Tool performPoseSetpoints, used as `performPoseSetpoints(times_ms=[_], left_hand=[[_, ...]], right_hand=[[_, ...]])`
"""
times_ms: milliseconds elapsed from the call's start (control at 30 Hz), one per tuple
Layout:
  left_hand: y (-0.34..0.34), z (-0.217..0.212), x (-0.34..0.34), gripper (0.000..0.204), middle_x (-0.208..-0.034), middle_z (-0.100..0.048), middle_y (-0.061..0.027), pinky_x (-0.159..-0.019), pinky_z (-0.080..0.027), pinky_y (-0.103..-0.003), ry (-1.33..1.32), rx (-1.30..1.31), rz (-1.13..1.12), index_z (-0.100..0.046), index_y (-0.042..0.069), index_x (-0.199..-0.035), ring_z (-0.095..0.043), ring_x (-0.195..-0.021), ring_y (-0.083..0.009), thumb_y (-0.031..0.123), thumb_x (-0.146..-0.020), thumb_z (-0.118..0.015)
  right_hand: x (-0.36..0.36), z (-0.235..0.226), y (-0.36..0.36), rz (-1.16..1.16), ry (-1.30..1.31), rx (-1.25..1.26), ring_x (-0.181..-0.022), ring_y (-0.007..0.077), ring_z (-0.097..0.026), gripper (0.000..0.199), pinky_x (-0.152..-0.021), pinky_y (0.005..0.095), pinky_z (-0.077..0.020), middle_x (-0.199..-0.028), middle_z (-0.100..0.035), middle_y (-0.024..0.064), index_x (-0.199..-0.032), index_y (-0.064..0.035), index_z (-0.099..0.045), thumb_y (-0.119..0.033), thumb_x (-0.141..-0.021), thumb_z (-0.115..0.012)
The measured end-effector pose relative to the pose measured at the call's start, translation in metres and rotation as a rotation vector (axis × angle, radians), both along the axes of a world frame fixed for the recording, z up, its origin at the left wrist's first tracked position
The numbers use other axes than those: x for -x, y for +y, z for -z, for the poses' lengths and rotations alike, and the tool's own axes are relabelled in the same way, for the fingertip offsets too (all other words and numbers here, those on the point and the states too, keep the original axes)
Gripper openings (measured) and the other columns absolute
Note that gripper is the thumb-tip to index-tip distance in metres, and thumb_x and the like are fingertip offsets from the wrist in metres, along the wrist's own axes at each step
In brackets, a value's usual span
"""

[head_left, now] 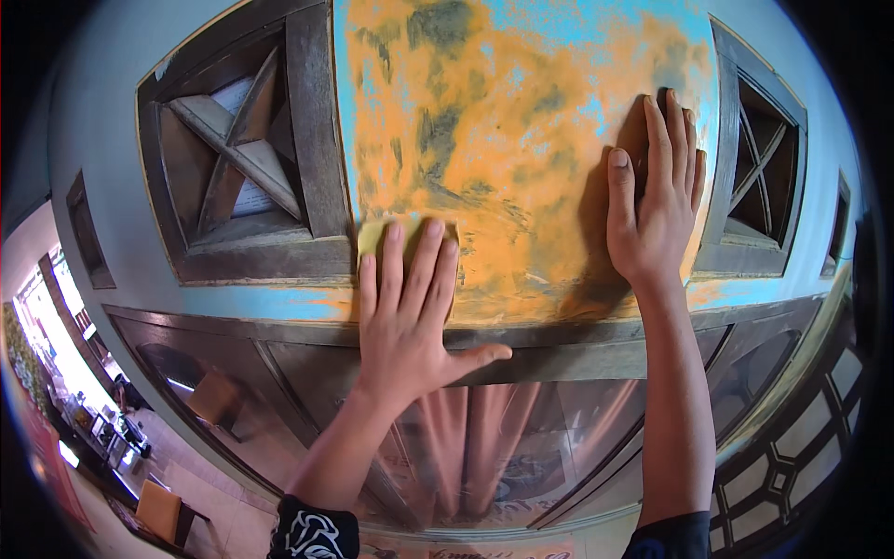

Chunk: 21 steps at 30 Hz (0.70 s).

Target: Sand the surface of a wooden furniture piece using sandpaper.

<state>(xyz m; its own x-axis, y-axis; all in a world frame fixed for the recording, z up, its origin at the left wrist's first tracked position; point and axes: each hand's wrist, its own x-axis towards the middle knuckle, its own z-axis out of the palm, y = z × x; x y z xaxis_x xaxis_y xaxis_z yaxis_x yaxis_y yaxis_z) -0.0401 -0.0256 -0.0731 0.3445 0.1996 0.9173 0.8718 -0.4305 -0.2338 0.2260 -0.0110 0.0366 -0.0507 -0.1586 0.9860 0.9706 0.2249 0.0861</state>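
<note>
My left hand [405,317] lies with its fingers stretched and thumb out to the side, holding a yellow sheet of sandpaper [374,238] flat against the lower left part of a wall panel. The sheet's edges show around the fingers, while its middle is hidden under them. The panel [521,158] has patchy orange, light blue and dark grey colouring. My right hand [656,219] is up at the panel's right side with its fingers spread and nothing visible in it. Its fingertips appear to rest on the surface, casting a shadow to their left.
Dark wooden vent frames with crossed slats flank the panel, one on the left [233,154] and one on the right [759,154]. Below runs a wooden ledge [559,359] above glass panes with a pinkish curtain [494,447]. Orange-backed chairs [160,511] stand at lower left.
</note>
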Motion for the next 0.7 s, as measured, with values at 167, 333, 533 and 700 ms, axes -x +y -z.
performPoseSetpoints(times_ms=[167, 333, 533, 700], left_hand=[[0.003, -0.035, -0.006, 0.113, -0.171, -0.034, -0.0157, -0.128, -0.012, -0.059, -0.026, -0.022, 0.015, -0.04, -0.001, -0.16, -0.025, -0.159, -0.0437, 0.086, -0.088, -0.051], [-0.001, 0.016, -0.002, 0.112, -0.171, -0.036, -0.0146, -0.128, -0.011, -0.058, -0.05, 0.012, -0.015, -0.04, 0.0, -0.16, -0.025, -0.16, -0.0416, 0.086, -0.089, -0.051], [0.003, -0.041, -0.018, 0.113, -0.171, -0.034, -0.0165, -0.128, -0.011, -0.058, -0.089, -0.026, 0.035, -0.038, -0.002, -0.16, -0.024, -0.16, -0.0417, 0.084, -0.088, -0.053], [-0.006, 0.011, -0.027, 0.114, -0.17, -0.036, -0.0152, -0.127, -0.011, -0.059, -0.07, 0.034, 0.014, -0.039, -0.001, -0.16, -0.027, -0.159, -0.0419, 0.086, -0.087, -0.052]], right_hand=[[-0.004, 0.001, 0.001, -0.013, 0.016, -0.002, -0.158, 0.0366, -0.031, 0.057, -0.128, 0.0529, -0.0166, -0.168, -0.04, 0.0137, -0.158, -0.0127, -0.049, -0.035, -0.105, -0.055], [0.002, 0.0, -0.001, -0.025, 0.018, -0.009, -0.158, 0.0364, -0.031, 0.057, -0.128, 0.0531, -0.0164, -0.168, -0.041, 0.0132, -0.157, -0.0129, -0.049, -0.036, -0.105, -0.055], [-0.006, 0.002, 0.001, 0.044, 0.003, 0.004, -0.157, 0.0369, -0.031, 0.057, -0.127, 0.0542, -0.0184, -0.167, -0.041, 0.0135, -0.158, -0.0123, -0.048, -0.035, -0.106, -0.054], [-0.005, 0.0, 0.0, 0.046, -0.019, 0.012, -0.157, 0.038, -0.032, 0.058, -0.127, 0.0543, -0.0186, -0.167, -0.04, 0.0147, -0.159, -0.0122, -0.047, -0.035, -0.107, -0.052]])
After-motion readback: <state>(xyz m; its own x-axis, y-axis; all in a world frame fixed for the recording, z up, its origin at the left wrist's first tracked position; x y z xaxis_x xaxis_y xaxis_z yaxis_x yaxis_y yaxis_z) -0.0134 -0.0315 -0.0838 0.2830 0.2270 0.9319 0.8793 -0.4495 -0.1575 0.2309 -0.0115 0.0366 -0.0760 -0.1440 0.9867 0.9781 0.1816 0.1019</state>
